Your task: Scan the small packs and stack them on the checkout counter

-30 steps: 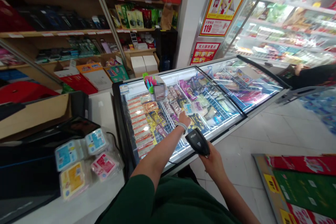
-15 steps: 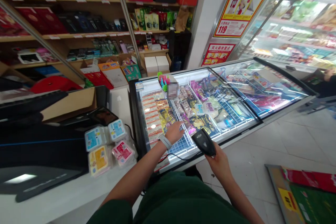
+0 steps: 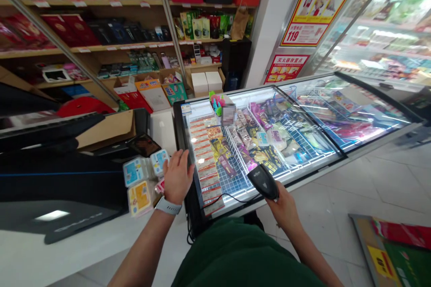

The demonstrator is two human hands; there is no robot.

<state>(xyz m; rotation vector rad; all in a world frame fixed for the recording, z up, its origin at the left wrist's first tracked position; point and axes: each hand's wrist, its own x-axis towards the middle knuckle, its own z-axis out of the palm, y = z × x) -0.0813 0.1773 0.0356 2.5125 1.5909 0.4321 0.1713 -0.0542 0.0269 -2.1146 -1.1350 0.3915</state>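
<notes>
My right hand grips the handle of a black barcode scanner, held over the front edge of the glass-topped chest freezer. A cord runs from the scanner leftward across the glass. My left hand, with a grey watch band at the wrist, is open, its fingers spread over the packs on the counter. Beneath and beside it lie clear plastic packs: a blue-labelled pack, a yellow-labelled pack, a second blue-labelled pack, and a pink-labelled one mostly hidden by the hand. Whether the fingers touch them I cannot tell.
A black checkout machine stands on the white counter at left, beside an open cardboard box. Colourful toys sit at the freezer's back edge. Stocked shelves line the wall. A display board stands lower right.
My left hand has moved left, from above the freezer glass to the plastic packs, and its fingers have spread. My right hand keeps the scanner in nearly the same place. The view has shifted slightly.
</notes>
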